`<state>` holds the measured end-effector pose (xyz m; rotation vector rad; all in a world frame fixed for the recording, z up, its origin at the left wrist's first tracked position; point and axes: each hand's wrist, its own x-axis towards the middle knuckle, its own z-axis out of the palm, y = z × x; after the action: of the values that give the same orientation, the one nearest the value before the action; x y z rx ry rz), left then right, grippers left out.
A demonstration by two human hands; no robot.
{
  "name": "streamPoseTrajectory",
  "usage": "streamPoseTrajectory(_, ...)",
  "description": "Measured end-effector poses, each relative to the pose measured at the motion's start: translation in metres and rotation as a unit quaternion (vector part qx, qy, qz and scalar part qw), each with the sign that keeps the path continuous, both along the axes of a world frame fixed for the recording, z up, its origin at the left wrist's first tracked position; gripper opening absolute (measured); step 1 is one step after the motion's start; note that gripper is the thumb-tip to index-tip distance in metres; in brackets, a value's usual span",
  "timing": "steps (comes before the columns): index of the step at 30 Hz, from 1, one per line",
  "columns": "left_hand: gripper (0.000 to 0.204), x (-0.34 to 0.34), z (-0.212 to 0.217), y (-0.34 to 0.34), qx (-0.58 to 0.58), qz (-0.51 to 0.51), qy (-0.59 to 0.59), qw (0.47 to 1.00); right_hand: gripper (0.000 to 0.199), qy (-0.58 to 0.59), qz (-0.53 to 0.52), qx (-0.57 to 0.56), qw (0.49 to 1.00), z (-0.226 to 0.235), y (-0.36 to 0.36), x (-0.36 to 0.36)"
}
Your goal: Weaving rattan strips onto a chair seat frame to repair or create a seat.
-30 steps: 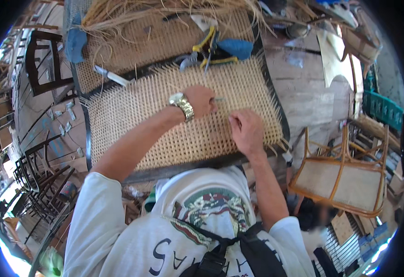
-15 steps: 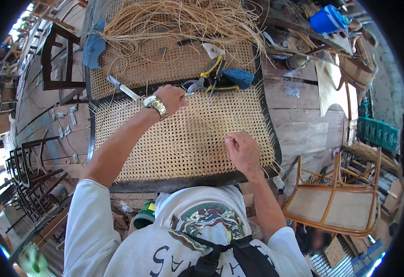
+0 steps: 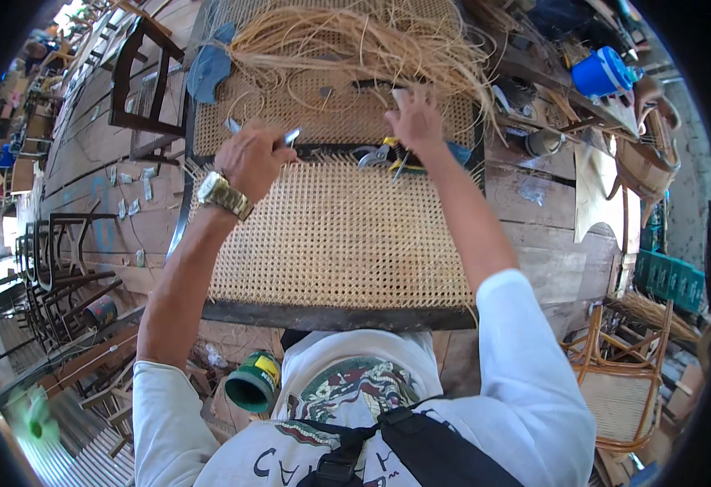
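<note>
Woven cane webbing (image 3: 331, 243) is stretched over a dark frame in front of me. Near its far left part, my left hand (image 3: 250, 158) is closed on a small shiny metal tool (image 3: 290, 137), whose exact kind I cannot make out. A knife blade tip (image 3: 233, 126) shows beside the knuckles; its handle is hidden by the hand. My right hand (image 3: 417, 122) reaches out with fingers apart over a whitish flat piece (image 3: 401, 97), perhaps touching it. Yellow-and-black pruning shears (image 3: 376, 154) lie beside the right wrist, partly covered.
A loose bundle of cane strands (image 3: 347, 40) lies across the far webbing, with a blue cloth (image 3: 208, 73) at its left. A dark chair frame (image 3: 140, 77) stands left. Rightward are a blue bucket (image 3: 603, 71) and a rattan chair (image 3: 619, 381). A green tin (image 3: 254, 381) sits below.
My left hand has moved left with the small metal tool, over the knife. My right hand has left the near webbing and reached forward past the shears, its fingers spreading. The view has shifted.
</note>
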<state>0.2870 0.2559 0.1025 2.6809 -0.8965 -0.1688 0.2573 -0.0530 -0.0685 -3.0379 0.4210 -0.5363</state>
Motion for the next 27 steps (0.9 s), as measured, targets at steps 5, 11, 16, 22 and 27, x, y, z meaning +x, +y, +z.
streamPoseTrajectory(5,0.023,0.013,0.007,0.011,-0.021,-0.002,-0.019,1.0,0.033,0.144,-0.005,0.024,0.989,0.003,-0.022,0.037)
streamPoseTrajectory(11,0.026,0.021,-0.011,0.01,-0.063,-0.026,-0.037,0.997,0.028,-0.075,0.036,0.341,0.936,0.033,-0.028,-0.006)
streamPoseTrajectory(16,0.027,0.026,-0.018,0.004,-0.068,-0.017,-0.051,0.996,0.033,-0.116,-0.033,0.798,0.59,0.056,-0.04,-0.107)
streamPoseTrajectory(22,0.026,0.019,0.018,-0.023,-0.082,-0.077,-0.082,0.99,0.047,0.233,0.05,0.711,0.662,0.071,-0.028,-0.181)
streamPoseTrajectory(27,0.017,-0.039,0.098,-0.066,-0.086,-0.088,-0.066,0.99,0.04,0.367,0.258,0.481,0.754,0.071,0.027,-0.155)
